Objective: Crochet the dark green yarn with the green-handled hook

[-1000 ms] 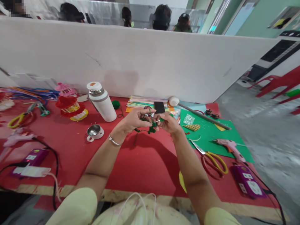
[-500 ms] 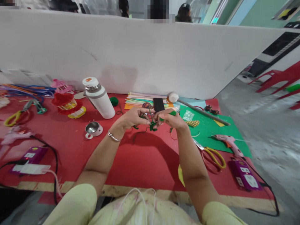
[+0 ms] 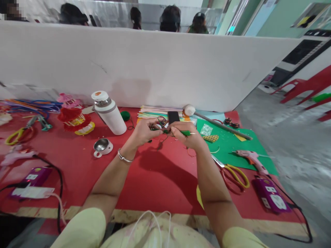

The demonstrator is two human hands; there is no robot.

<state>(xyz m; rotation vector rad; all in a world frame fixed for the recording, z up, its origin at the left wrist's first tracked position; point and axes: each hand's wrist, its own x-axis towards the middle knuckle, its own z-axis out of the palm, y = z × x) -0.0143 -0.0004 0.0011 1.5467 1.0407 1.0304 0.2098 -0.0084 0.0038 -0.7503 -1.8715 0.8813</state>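
My right hand (image 3: 190, 136) is closed round the green handle of a crochet hook (image 3: 185, 133), whose thin metal end sticks out to the right. In my left hand (image 3: 144, 131), the fingers pinch a small piece of dark green yarn work (image 3: 165, 131). Both hands meet above the red table top, with fingertips almost touching. Loose yarn dangles below them. A green yarn ball (image 3: 125, 116) lies beyond my left hand, beside the white bottle (image 3: 111, 115). Behind my fingers rests a black phone (image 3: 173, 116). The hook's working tip is too small to make out.
Scissors (image 3: 236, 175), a pink glue gun (image 3: 252, 158) and a purple box (image 3: 271, 196) lie to the right. A metal cup (image 3: 102, 146) stands left, near red and pink crafts (image 3: 72, 119). A white panel (image 3: 165, 69) closes off the back.
The hook has turned from slanting up to lying nearly level, and my hands have drawn slightly closer together. The green yarn piece has gone further behind my fingers. The view has tilted up a little.
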